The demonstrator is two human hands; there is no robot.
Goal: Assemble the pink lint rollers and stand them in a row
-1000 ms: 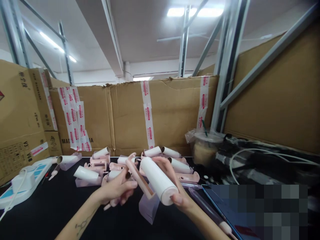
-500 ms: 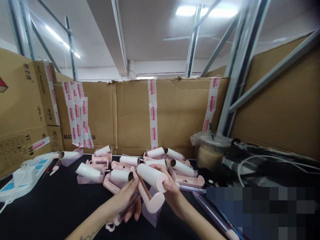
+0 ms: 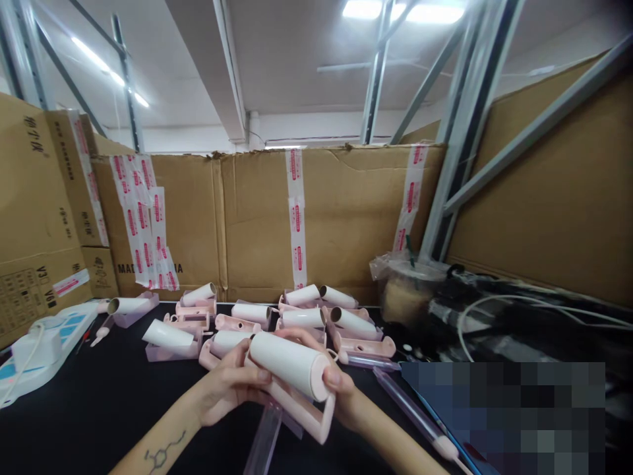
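Note:
In the middle of the head view a white lint roll [image 3: 287, 361] with a pink end cap is held up at a tilt, lying along a pink roller frame [image 3: 304, 412]. My left hand [image 3: 235, 379] grips the far-left end of the roll and frame between thumb and fingers. At the other end my right hand [image 3: 324, 369] has its thumb on the end cap and its fingers behind the roll. A clear purple bar [image 3: 264, 439] sticks out below the frame; whether it is joined to it I cannot tell.
Several white rolls [image 3: 251, 313] with pink frames and purple covers lie behind my hands. Clear purple handles [image 3: 408, 409] rest at right. A power strip [image 3: 62, 346] is at left, a drink cup [image 3: 403, 297] at back right. Cardboard walls [image 3: 257, 224] enclose the table.
The roll and the pink frame have come together. My left hand has moved up from the clear handle to the roll and frame. The view has shifted slightly.

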